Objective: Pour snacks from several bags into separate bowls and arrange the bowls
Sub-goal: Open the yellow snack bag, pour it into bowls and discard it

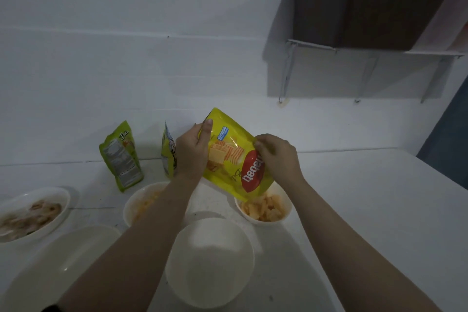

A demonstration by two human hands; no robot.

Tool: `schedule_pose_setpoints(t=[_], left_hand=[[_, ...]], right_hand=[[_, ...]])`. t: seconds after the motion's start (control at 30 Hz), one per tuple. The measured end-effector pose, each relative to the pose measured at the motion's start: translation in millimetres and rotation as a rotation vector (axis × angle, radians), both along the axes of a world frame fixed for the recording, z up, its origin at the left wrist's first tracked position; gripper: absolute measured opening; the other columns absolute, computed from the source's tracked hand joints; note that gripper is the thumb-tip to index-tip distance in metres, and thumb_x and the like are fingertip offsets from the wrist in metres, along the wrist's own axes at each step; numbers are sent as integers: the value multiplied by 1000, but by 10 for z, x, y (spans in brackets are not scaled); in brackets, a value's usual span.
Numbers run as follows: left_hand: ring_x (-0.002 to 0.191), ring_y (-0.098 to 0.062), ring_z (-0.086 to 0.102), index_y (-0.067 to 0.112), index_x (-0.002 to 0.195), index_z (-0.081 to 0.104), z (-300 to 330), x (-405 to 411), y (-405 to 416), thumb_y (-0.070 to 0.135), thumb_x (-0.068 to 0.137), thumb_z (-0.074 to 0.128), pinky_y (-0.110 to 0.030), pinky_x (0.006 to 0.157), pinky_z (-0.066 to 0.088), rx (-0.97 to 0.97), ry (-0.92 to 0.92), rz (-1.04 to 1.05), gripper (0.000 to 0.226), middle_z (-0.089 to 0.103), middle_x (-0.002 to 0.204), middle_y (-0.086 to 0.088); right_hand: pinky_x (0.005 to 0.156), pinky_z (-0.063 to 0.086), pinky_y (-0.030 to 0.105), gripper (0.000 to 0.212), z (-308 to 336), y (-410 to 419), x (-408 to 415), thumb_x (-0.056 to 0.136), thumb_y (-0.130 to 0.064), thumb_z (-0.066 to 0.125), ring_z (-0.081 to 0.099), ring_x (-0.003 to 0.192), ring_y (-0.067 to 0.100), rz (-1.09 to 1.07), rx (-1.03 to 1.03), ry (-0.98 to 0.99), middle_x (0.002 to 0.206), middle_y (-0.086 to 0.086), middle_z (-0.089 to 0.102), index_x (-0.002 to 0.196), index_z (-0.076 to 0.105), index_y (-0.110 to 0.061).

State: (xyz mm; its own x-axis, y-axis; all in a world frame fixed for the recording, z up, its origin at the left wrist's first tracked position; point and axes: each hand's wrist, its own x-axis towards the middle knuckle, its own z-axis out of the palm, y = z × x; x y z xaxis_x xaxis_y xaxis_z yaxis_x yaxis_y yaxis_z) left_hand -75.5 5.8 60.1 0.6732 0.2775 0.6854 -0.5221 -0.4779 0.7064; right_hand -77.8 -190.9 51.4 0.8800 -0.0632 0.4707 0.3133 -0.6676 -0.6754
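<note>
Both hands, left hand (192, 149) and right hand (274, 153), grip the upended yellow chip bag (228, 152), mouth directly over the chip bowl (264, 208).

Dim light here, a plain white wall (126, 58) behind the white table (367, 197). Up right, a dark cabinet (359, 7) sits on a bracketed shelf (379, 52).

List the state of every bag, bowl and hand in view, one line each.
yellow bag: upside down, pouring
right bowl: holds chips
near bowl: empty
middle bowl: holds orange snacks
left dish: holds rings
green bag: upright
left hand: grips bag
right hand: pinches bag
</note>
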Motion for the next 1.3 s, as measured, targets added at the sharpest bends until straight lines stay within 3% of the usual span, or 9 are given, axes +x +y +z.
schedule_pose_setpoints(t=[0.23,0.4,0.5,0.57,0.67,0.77,0.87,1.07,1.3], left_hand=[[51,-6,36,17,65,37,-21,-58,35,41,98,50,-17,51,29,53,-30,-1,43,32,56,7],[87,-17,47,5,100,53,-355,7,64,68,75,51,-24,73,29,-90,99,168,68,50,93,-2],[96,-11,57,-1,128,39,-544,-51,-60,74,72,60,-18,78,43,-377,220,-82,95,54,110,-9],[108,-6,57,10,139,32,-633,-68,-160,76,66,58,-12,78,45,-488,395,-255,102,55,124,-7],[125,-17,54,42,132,34,-697,-58,-276,74,78,48,-32,96,46,-418,565,-548,65,55,134,9],[120,-17,61,38,131,48,-585,-72,-358,43,95,42,-39,93,53,-409,538,-803,36,64,129,6],[124,-27,58,25,136,49,-511,-65,-429,41,96,38,-46,94,53,-423,583,-960,45,62,134,-5],[125,-25,57,25,137,52,-430,7,-533,65,79,60,-51,100,48,-330,615,-955,71,61,136,-3],[116,-27,64,14,132,56,-140,126,-477,51,75,74,-49,94,53,-265,587,-923,70,67,126,-7]], right_hand=[[88,54,41,18,4,6,-12,96,-24,57,68,86,12,-33,150,-28,83,-13,71,98,75,-25],[84,53,30,20,-88,-110,-68,98,-22,56,66,83,6,-80,228,-37,83,-15,69,102,76,-24],[74,48,13,21,-100,-182,-91,99,-20,55,63,79,-5,-96,286,-44,84,-15,69,103,75,-21],[66,43,1,21,-119,-221,-107,100,-20,54,62,79,-8,-95,328,-35,87,-11,71,104,75,-18],[64,43,0,20,-178,-281,-131,99,-19,55,64,77,-8,-101,406,-28,89,-10,72,104,75,-17],[74,53,14,19,-271,-354,-156,99,-19,57,68,84,-2,-77,507,-19,92,-8,75,105,75,-14],[79,58,27,20,-367,-430,-176,100,-18,56,71,91,12,-40,563,-6,97,-2,76,107,74,-15],[76,56,20,21,-454,-512,-252,105,-24,47,69,91,6,-11,586,1,99,-6,74,108,67,-18],[72,54,20,22,-577,-670,-306,105,-22,47,68,90,9,-39,571,-13,97,-6,74,108,68,-16]])
